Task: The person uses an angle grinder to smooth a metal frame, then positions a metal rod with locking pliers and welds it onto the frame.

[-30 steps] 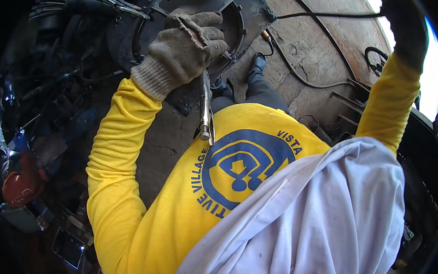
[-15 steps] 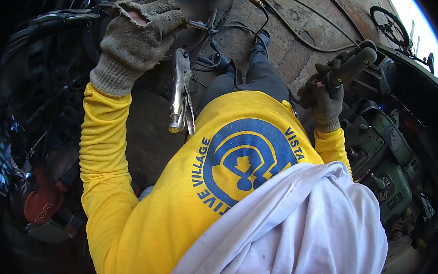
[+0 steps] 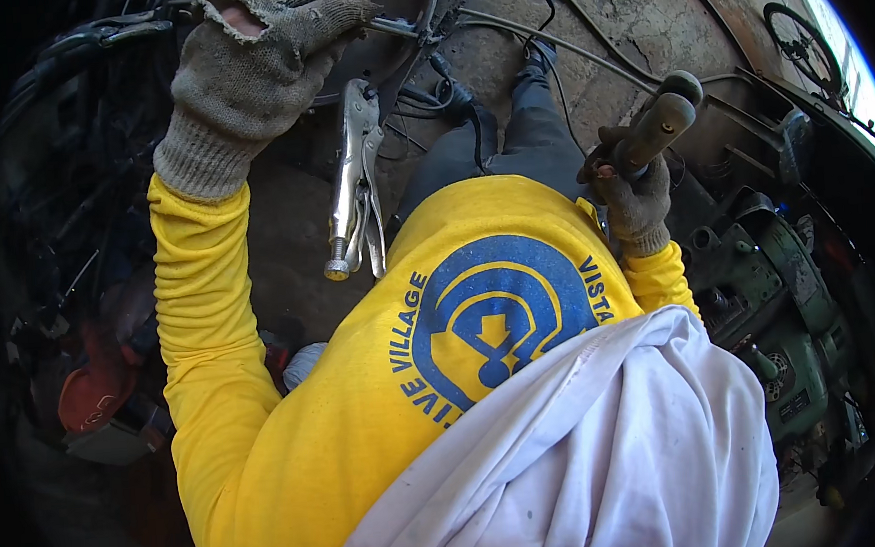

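Observation:
My left hand (image 3: 250,74), in a worn knit glove torn open on the back, is at the upper left. Its fingers are pressed together at the end of a thin metal rod (image 3: 392,27) beside a dark metal workpiece. Silver locking pliers (image 3: 355,183) hang by that workpiece, just below the hand, not held by it. On the right, my right hand (image 3: 635,196), also gloved, is closed round a dark-handled welding electrode holder (image 3: 657,130). A long thin welding rod (image 3: 569,50) runs from the holder toward the workpiece; its far end meets clutter there.
Cables (image 3: 598,28) cross the stained concrete floor (image 3: 679,48) ahead of my feet. Green machinery (image 3: 786,322) stands close at my right. A spoked wheel (image 3: 802,49) is at the far right. To the left lies a red object (image 3: 94,395) among dark clutter.
The welding rod has swung left, toward the workpiece, with the holder in my right hand. The left hand keeps its grip. The whole view has shifted slightly.

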